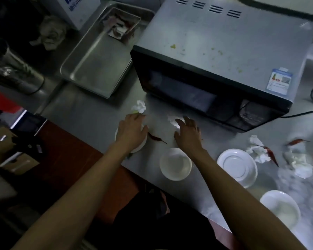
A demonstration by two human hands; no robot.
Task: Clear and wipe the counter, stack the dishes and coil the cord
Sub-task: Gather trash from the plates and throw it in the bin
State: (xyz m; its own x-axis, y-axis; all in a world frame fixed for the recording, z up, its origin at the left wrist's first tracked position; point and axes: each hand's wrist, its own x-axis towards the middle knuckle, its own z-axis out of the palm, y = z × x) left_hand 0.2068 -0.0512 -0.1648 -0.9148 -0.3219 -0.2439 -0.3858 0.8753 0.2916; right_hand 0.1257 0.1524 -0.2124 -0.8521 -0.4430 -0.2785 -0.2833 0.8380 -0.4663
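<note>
Close to the person, a white bowl sits by the edge of the metal counter. A little farther are another white bowl and an upside-down white plate. Crumpled tissues and a dried red chili lie to the right. The left hand lies flat, fingers spread, above a small white dish, its fingertips at a tissue ball. The right hand reaches with spread fingers onto another crumpled tissue. Behind stands the microwave, its black cord at the right. A steel tray sits farther left.
</note>
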